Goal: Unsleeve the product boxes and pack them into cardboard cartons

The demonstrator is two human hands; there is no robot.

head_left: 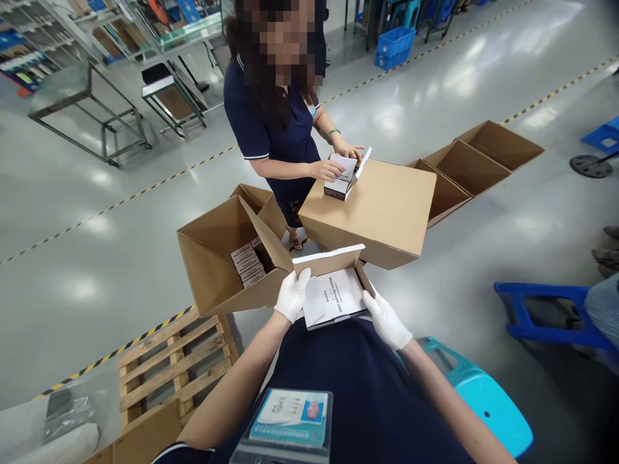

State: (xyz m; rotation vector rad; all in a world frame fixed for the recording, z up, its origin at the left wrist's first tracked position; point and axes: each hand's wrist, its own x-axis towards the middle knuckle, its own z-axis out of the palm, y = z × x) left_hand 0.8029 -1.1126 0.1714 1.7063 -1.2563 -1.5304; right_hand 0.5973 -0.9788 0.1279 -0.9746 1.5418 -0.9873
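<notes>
Between my gloved hands is an opened small box (360,278) with its lid raised, close to my waist. A printed white booklet (333,296) lies inside it. My left hand (293,295) is closed on the box's left side, the thumb near the lid and booklet. On the right side, my right hand (387,320) grips the box edge. Across from me, a person handles another open small box (336,187) on top of a large closed carton (377,200). The open carton (207,251) at the left holds several small boxes (247,263).
Open cartons (474,167) stand in a row behind the large carton at the right. A wooden pallet (176,361) lies at the lower left. Near my right arm are a turquoise stool (493,399) and a blue stool (546,293). The person stands beyond the left carton.
</notes>
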